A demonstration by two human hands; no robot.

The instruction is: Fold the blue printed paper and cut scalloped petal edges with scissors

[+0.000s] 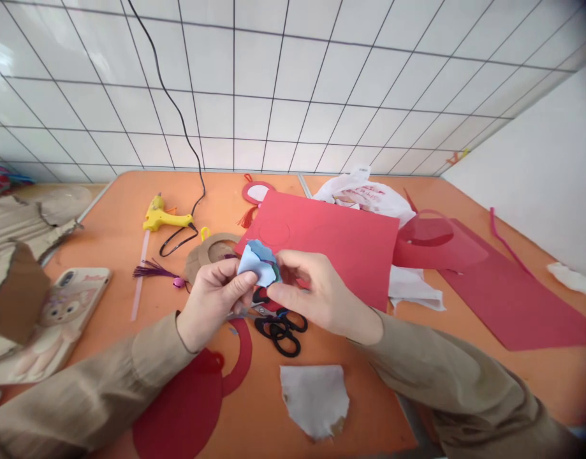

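Observation:
Between my two hands, above the middle of the table, is a small light-blue folded paper piece (257, 262) with scalloped edges and a darker blue-green inner side. My left hand (220, 287) pinches its lower left part between thumb and fingers. At its right edge, the thumb and fingers of my right hand (316, 290) close on the same piece. Below them lie black-handled scissors (282, 328), partly covered by my hands. Red sheets (340, 245) spread behind my right hand. A round brown cardboard piece (204, 255) sits behind my left hand.
A yellow glue gun (166, 217) with a black cord lies back left, near a glue stick (140, 280) and a purple tassel (156, 269). Left is a phone (67, 312). In front are a red round cutout (182, 408) and grey-white cloth (316, 398). A plastic bag (364, 194) stands behind.

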